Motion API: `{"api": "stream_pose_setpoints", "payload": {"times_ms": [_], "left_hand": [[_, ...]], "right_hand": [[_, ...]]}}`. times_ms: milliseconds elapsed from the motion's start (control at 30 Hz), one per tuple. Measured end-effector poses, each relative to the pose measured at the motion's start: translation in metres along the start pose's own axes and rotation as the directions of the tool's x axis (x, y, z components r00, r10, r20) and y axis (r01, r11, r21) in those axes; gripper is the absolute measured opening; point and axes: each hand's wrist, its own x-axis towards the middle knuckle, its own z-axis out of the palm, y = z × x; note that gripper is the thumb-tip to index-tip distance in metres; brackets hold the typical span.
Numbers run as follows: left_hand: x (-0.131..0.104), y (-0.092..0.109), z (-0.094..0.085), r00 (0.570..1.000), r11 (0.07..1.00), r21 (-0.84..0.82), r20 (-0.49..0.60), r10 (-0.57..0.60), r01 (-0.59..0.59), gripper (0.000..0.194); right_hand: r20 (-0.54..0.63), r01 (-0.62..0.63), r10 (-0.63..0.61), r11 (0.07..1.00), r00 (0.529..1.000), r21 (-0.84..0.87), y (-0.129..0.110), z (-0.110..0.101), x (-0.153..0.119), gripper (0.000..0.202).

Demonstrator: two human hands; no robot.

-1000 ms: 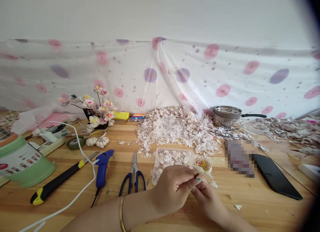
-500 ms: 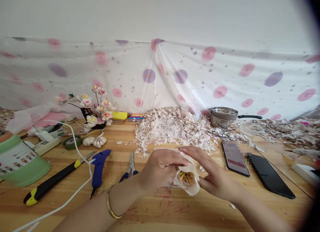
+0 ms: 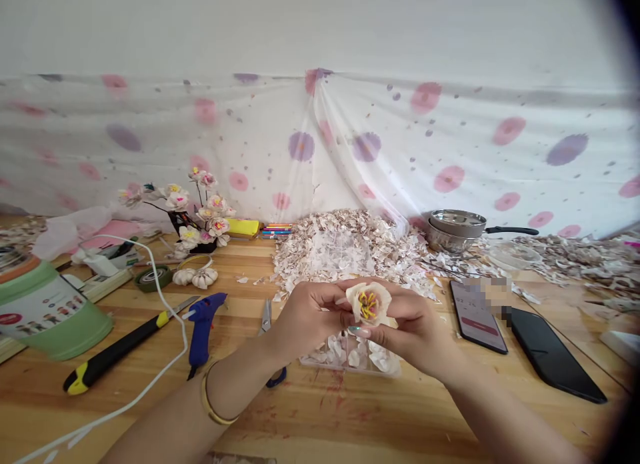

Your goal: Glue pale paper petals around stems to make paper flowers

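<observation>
Between my hands is a cream-white handmade flower (image 3: 369, 301) with yellow and pink stamens, its open face turned toward me. My left hand (image 3: 313, 317) pinches it from the left, with a gold bangle on that wrist. My right hand (image 3: 417, 321) closes on its right side, thumb below the bloom and fingers partly hidden behind it. The flower's base is hidden. Just under my hands lies a clear compartment box (image 3: 345, 369) holding pale, papery petals. Scissors (image 3: 266, 315) with dark blue handles lie partly covered by my left forearm.
A blue glue gun (image 3: 201, 337), its white cord and a utility knife (image 3: 115, 347) lie left, near a green tub (image 3: 75, 317). Behind are a papery flake pile (image 3: 300, 251), flower arrangement (image 3: 193, 211) and steel bowls (image 3: 456, 231). Two phones (image 3: 477, 317) lie right.
Both hands have lifted the flower up and slightly away from me, turning its face more toward me. The petal-filled box beneath has come into view.
</observation>
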Motion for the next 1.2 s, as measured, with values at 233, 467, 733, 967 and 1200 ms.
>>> {"api": "stream_pose_setpoints", "payload": {"times_ms": [233,467,733,967,1200], "left_hand": [[0.001,-0.005,0.006,0.991,0.982,-0.137,-0.013,-0.130,0.127,0.020],[-0.001,-0.008,0.006,0.869,0.788,-0.366,0.199,-0.454,0.495,0.030],[0.003,-0.005,0.006,0.847,0.766,-0.389,0.074,-0.527,0.511,0.040],[-0.002,-0.010,0.011,0.882,0.820,-0.339,0.071,-0.466,0.461,0.039],[-0.001,-0.013,0.010,0.911,0.868,-0.279,0.080,-0.405,0.411,0.030]], "right_hand": [[-0.096,-0.013,0.008,0.999,0.995,-0.050,0.006,0.009,0.000,0.016],[-0.038,-0.380,0.413,0.866,0.910,0.325,0.015,0.013,-0.001,0.018],[-0.183,-0.468,0.616,0.730,0.766,0.498,0.020,0.018,-0.004,0.028],[-0.224,-0.509,0.614,0.769,0.757,0.386,0.012,0.014,-0.004,0.030],[-0.175,-0.508,0.573,0.804,0.801,0.309,0.002,0.007,-0.007,0.024]]}}
